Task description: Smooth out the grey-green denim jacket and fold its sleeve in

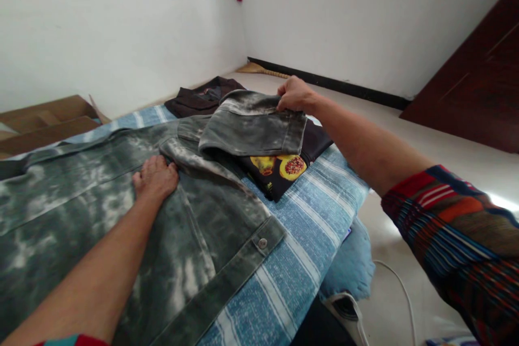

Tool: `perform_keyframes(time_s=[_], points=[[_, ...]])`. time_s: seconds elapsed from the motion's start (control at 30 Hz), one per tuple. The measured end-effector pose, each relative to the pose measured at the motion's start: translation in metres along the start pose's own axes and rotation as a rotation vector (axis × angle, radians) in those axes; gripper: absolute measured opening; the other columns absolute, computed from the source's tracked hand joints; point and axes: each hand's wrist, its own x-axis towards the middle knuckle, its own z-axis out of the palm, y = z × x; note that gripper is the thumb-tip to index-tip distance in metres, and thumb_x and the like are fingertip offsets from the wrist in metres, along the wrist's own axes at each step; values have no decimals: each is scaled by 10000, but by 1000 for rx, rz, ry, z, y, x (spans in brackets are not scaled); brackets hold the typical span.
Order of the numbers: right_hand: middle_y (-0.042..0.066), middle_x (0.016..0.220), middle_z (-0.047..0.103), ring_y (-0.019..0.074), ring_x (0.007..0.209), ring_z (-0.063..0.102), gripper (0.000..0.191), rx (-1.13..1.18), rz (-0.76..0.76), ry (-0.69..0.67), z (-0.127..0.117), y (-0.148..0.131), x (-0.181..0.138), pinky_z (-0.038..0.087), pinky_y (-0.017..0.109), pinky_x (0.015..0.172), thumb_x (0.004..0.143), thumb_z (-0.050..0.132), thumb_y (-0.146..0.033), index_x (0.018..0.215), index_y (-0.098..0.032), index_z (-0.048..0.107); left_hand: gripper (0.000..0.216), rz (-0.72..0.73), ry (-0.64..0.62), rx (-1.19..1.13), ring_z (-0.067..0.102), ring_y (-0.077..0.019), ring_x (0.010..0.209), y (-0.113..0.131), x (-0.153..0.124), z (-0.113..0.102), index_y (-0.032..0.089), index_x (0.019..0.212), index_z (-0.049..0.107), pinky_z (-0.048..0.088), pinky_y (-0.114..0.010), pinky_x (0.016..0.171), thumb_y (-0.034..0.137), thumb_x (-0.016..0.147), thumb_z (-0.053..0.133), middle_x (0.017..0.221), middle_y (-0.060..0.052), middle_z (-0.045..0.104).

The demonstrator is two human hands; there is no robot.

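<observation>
Firmly we press our left hand [156, 177] flat on the jacket [121, 216] to anchor it, while our right hand [294, 94] grips its folded sleeve [253, 127].

Blue striped cover [320, 211] near the right edge is open; the fruit-print garment [284, 170] and dark clothes pile [203, 98] crowd the far end.

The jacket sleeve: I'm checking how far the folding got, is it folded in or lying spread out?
Partly folded: the right hand holds the sleeve doubled back toward the jacket.
</observation>
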Motion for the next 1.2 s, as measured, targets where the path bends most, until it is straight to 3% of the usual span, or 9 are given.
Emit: perform_keyframes(time_s=[0.33,0.5,0.63,0.73,0.87,0.97,1.1,1.2], points=[[26,710,618,188,699,610,83,173,-112,362,-54,-38,37,515,305,604,645,682,-163,727,-177,687,489,2,-14,-33,285,-307,1370,-4,-3,2,83,1325,400,253,-515,1071,344,947,234,1481,-192,344],[17,645,608,180,634,608,80,267,-95,474,-55,-42,55,500,296,533,627,708,-200,688,-160,675,525,-15,-6,-43,253,-293,1394,-7,-6,6,86,1365,387,218,-503,1095,350,946,214,1506,-180,313],[40,695,649,132,631,610,247,397,14,550,-45,-47,66,423,257,534,761,587,-329,669,-111,657,562,-35,-6,-43,230,-281,1411,-11,-7,11,131,1434,343,211,-500,1102,361,941,204,1523,-154,294],[56,673,643,102,623,599,343,589,74,506,-35,-58,68,397,268,549,825,461,-284,582,-89,606,578,-33,1,-44,229,-278,1415,-14,-7,14,170,1470,307,211,-505,1101,369,934,219,1527,-142,292],[39,649,626,145,620,609,151,794,27,347,-21,-84,65,480,294,561,732,559,-184,586,-146,572,602,-33,-25,-42,206,-279,1424,-17,-8,17,145,1481,288,191,-513,1112,370,930,198,1537,-143,264],[48,737,647,177,678,639,43,845,-25,261,-16,-115,62,517,303,585,732,576,-165,701,-151,602,614,-29,-23,-38,197,-280,1427,-18,-8,20,142,1485,285,194,-519,1111,379,927,187,1540,-142,256],[85,942,674,172,753,650,231,870,-62,170,-16,-179,55,533,276,620,847,505,-179,1037,-99,608,593,-21,39,-19,230,-276,1417,-20,-11,26,196,1488,289,224,-516,1097,376,929,204,1527,-137,291],[75,1023,681,184,813,638,385,544,-251,105,-11,-247,38,534,265,632,938,442,-326,1257,-124,517,560,-9,48,-18,209,-297,1422,-24,-10,29,212,1480,310,216,-538,1097,357,945,231,1523,-146,295]])
